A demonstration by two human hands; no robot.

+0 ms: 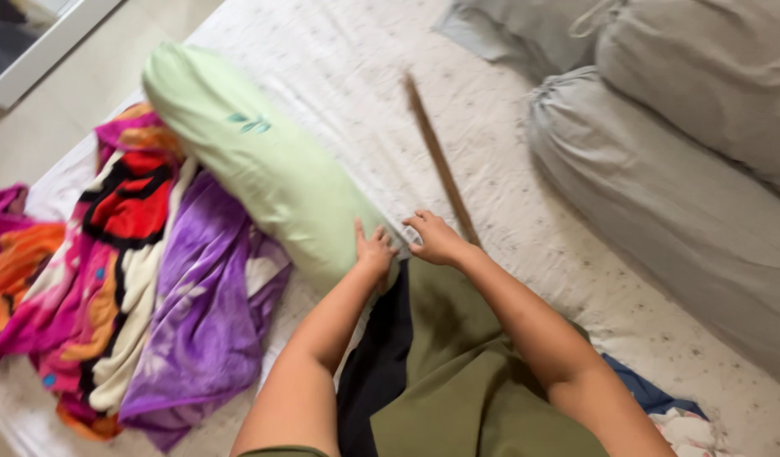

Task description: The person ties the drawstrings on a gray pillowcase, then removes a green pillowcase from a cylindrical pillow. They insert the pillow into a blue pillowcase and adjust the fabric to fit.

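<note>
A long pale green bolster pillow [254,152] lies slantwise on a bed with a white speckled sheet [356,59]. My left hand [373,250] presses against the pillow's near end, fingers apart. My right hand [436,237] rests next to it, at the lower end of a thin brown stick [436,156] that lies on the sheet; whether the fingers grip the stick I cannot tell. Below both hands an olive green cloth [457,364] with a black part covers the bed.
A crumpled purple, pink, red and orange blanket [144,288] lies left of the pillow. Grey pillows [686,178] are stacked at the right. A beige floor [60,110] shows at the upper left. Blue and white cloth [669,406] lies at the lower right.
</note>
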